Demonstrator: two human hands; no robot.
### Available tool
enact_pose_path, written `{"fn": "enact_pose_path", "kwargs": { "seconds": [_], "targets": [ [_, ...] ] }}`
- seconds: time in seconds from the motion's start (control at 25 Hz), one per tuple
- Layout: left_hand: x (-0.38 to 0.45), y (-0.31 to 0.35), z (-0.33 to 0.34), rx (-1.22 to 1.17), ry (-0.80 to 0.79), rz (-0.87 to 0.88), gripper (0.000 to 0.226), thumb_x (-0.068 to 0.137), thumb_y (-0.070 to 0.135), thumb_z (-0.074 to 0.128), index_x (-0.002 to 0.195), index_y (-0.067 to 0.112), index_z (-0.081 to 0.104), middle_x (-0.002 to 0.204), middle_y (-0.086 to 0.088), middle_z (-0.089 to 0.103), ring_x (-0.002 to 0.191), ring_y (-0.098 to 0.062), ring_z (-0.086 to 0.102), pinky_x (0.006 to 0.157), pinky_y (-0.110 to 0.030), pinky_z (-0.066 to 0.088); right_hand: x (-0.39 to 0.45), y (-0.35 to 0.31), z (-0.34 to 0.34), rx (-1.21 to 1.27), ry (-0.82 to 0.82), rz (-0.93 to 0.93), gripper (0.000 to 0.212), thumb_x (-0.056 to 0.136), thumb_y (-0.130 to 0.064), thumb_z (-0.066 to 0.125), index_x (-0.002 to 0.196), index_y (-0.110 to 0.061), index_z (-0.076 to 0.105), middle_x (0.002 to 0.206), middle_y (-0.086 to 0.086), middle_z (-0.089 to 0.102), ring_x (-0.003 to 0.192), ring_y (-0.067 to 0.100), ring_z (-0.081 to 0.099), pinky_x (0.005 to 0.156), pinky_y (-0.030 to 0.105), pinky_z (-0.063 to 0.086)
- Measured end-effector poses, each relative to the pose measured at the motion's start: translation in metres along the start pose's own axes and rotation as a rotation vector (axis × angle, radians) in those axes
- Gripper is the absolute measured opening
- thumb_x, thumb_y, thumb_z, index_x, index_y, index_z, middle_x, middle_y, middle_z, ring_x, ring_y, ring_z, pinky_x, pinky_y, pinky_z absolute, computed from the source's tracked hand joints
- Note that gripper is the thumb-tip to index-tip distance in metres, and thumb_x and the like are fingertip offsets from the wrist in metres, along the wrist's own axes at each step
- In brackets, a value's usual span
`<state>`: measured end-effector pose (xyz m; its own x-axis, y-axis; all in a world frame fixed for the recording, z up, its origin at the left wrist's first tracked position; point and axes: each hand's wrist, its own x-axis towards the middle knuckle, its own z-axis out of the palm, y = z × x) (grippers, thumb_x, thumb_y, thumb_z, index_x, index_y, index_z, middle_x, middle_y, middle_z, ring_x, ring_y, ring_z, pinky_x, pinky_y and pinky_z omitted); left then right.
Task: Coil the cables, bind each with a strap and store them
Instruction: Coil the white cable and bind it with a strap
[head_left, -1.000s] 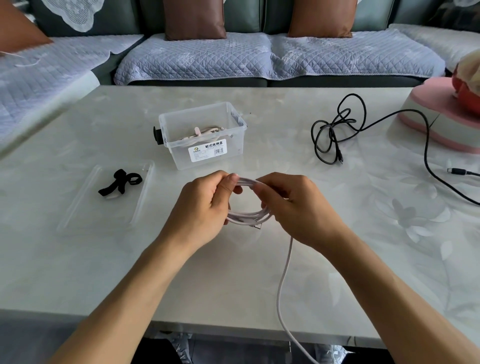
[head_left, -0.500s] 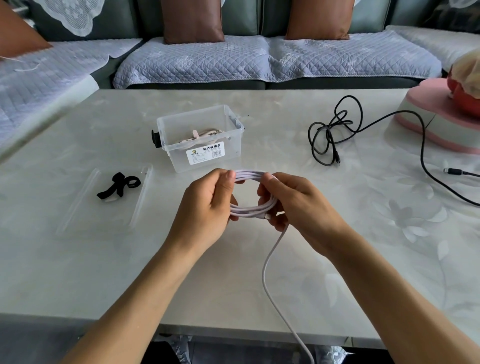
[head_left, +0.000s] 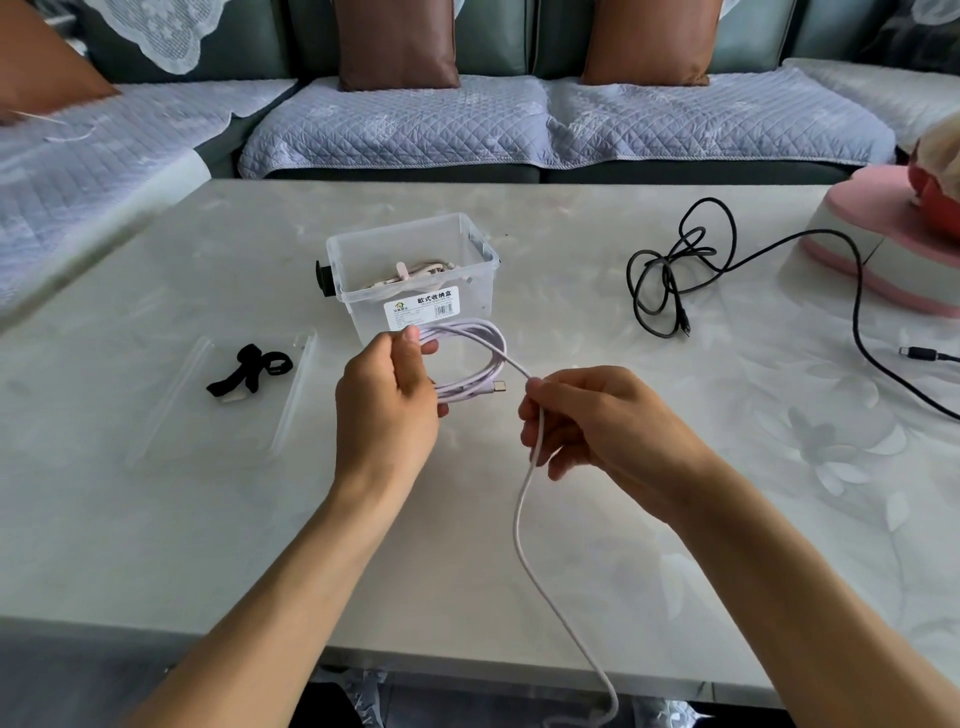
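Mid-coil: left hand, centre frame, pinches the loops of the lilac cable between thumb and fingers, coil standing just in front of the clear storage box. Right hand, just right of the coil, is curled round the free strand, which runs from the coil's upper right down through the fist and off the desk edge at lower centre. Slack lies toward the viewer, so the right hand is the feeder. Black strap sits on a clear lid at left, nearer the left hand. Black cable lies uncoiled, upper right.
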<state>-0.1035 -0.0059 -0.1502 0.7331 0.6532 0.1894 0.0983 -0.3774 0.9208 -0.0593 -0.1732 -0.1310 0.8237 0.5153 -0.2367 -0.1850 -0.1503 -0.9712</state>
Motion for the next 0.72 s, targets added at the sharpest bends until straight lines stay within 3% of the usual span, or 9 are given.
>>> {"fn": "enact_pose_path", "kwargs": {
  "seconds": [0.16,0.24,0.4,0.48,0.6,0.72],
  "targets": [
    [-0.01,0.007,0.0,0.031,-0.071,0.149,0.033,0.105,0.024,0.038,0.101,0.007,0.066,0.065,0.015,0.053,0.057,-0.01,0.061,0.047,-0.006,0.039,0.006,-0.001,0.003,0.243,0.343,-0.086,0.029,0.098,-0.019,0.056,0.076,-0.003,0.067,0.058,0.005,0.061,0.048,0.015,0.058,0.043,0.024,0.046],
    [-0.014,0.009,0.002,0.054,-0.073,0.193,0.033,0.104,0.023,0.038,0.099,0.007,0.066,0.067,0.017,0.052,0.059,-0.012,0.063,0.048,-0.005,0.038,0.007,-0.001,0.004,0.218,0.413,-0.083,0.029,0.097,-0.021,0.058,0.076,-0.003,0.069,0.056,0.004,0.06,0.045,0.015,0.058,0.04,0.024,0.043],
    [-0.013,0.006,0.009,0.063,0.043,0.156,0.033,0.105,0.024,0.038,0.099,0.008,0.065,0.076,0.0,0.063,0.063,-0.021,0.067,0.052,-0.01,0.04,0.001,0.004,0.015,0.141,0.367,-0.057,0.031,0.096,-0.022,0.061,0.077,0.001,0.07,0.058,0.007,0.066,0.048,0.019,0.064,0.043,0.025,0.049],
    [-0.013,0.003,0.013,0.072,0.088,0.154,0.033,0.105,0.025,0.038,0.097,0.009,0.065,0.082,-0.007,0.069,0.067,-0.025,0.068,0.062,-0.024,0.047,-0.001,0.005,0.022,0.166,0.324,-0.068,0.032,0.096,-0.022,0.06,0.078,0.003,0.07,0.065,0.012,0.07,0.05,0.02,0.066,0.047,0.026,0.054],
    [-0.015,0.001,0.018,0.078,0.114,0.16,0.033,0.104,0.026,0.037,0.097,0.009,0.065,0.085,-0.008,0.071,0.073,-0.03,0.068,0.07,-0.041,0.052,0.0,0.008,0.028,0.179,0.27,-0.091,0.037,0.099,-0.023,0.055,0.08,0.004,0.071,0.077,0.017,0.073,0.056,0.021,0.07,0.054,0.026,0.057],
    [-0.017,0.004,0.019,0.101,0.136,0.186,0.032,0.104,0.024,0.038,0.097,0.007,0.065,0.086,-0.009,0.071,0.076,-0.032,0.067,0.069,-0.042,0.051,0.0,0.009,0.033,0.185,0.217,-0.106,0.037,0.103,-0.021,0.047,0.086,0.004,0.069,0.082,0.014,0.074,0.063,0.025,0.072,0.058,0.03,0.06]
  ]
}}
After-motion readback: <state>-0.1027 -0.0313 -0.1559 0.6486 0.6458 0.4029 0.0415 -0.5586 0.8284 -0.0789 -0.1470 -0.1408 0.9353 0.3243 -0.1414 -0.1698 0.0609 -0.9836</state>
